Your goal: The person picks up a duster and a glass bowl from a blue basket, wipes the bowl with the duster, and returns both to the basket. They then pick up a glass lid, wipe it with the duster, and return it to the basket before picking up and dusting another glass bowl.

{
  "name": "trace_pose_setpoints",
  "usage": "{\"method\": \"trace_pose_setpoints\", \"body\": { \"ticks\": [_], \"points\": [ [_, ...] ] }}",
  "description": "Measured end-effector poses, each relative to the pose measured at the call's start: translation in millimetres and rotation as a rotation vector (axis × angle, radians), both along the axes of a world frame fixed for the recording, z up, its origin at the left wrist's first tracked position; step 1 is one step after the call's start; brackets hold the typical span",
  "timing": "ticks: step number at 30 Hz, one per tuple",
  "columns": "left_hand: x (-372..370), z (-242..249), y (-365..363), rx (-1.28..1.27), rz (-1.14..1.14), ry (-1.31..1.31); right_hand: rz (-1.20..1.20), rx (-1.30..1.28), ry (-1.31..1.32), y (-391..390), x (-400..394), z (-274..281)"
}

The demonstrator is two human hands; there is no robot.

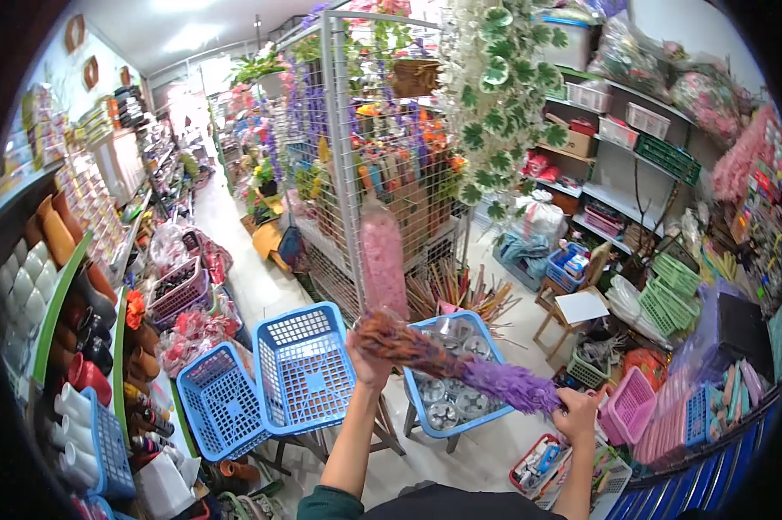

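Observation:
My left hand (371, 360) is closed around the orange-brown end of a long, fluffy bundle (512, 385), and its other half is purple. At the purple tip, my right hand (575, 413) grips with curled fingers. The bundle is stretched between both hands, sloping down to the right. Below it stands a blue basket (447, 435) holding several clear round plastic pieces (443, 414), partly hidden by the bundle. What the bundle is made of I cannot make out for certain.
Two more blue baskets (306, 428) rest on stools at left. A wire mesh rack (347, 147) with artificial flowers rises ahead, beside a hanging leafy garland (495, 95). Shelves of vases (48, 230) line the left. A small chair (581, 308) and a pink basket (629, 403) stand right.

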State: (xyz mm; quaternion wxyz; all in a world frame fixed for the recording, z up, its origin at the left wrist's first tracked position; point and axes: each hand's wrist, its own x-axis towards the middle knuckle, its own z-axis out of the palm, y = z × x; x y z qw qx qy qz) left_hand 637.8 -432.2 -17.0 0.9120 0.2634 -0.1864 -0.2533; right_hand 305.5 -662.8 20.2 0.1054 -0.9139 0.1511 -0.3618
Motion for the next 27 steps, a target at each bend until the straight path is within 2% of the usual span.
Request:
{"method": "trace_pose_setpoints", "body": {
  "ticks": [2,5,8,10,11,12,14,15,17,19,20,22,23,26,27],
  "points": [
    [6.7,0.1,12.3,0.019,0.071,-0.139,0.032,0.044,0.064,-9.8,-3.4,3.0],
    [-2.7,1.2,19.1,0.052,0.147,-0.095,-0.086,-0.027,0.059,-16.1,2.2,6.9],
    [-9.3,-6.3,20.3,0.071,0.141,-0.101,0.020,0.048,-0.028,0.1,23.9,11.2],
    [-5.9,-12.2,19.1,0.027,0.190,-0.007,0.089,0.025,-0.003,2.0,25.7,12.8],
    [-2.3,-14.5,20.4,0.073,0.302,0.017,0.088,0.071,0.092,0.2,21.6,15.6],
    [0.8,-12.4,26.8,0.070,0.304,0.018,0.086,0.116,0.188,-3.2,18.2,16.9],
    [5.8,-9.4,40.9,0.017,0.162,-0.134,0.088,0.092,0.113,-13.9,14.1,15.9],
    [3.9,-2.6,38.3,0.058,0.218,-0.162,0.023,0.031,0.074,-16.6,13.1,17.4],
    [-2.5,-0.3,30.2,0.071,0.192,-0.130,-0.039,-0.081,-0.015,-15.8,15.9,19.8],
    [-10.3,4.7,22.5,0.101,0.172,-0.107,0.008,-0.018,-0.002,-5.0,22.8,14.6],
    [-9.1,1.1,21.4,0.100,0.168,-0.108,0.060,0.044,0.010,-0.6,24.8,13.5],
    [1.0,-19.8,20.8,-0.097,0.162,-0.005,0.082,0.039,0.059,-0.6,21.5,13.8],
    [22.5,-42.2,26.3,-0.062,0.092,-0.120,0.079,0.003,0.057,-7.9,17.6,12.0],
    [17.9,-19.2,29.8,-0.019,0.141,-0.151,0.020,-0.052,0.070,-19.5,12.7,20.7],
    [2.7,2.0,26.0,0.098,0.211,-0.169,-0.049,-0.120,0.029,-18.7,15.0,27.3]
  ]
}}
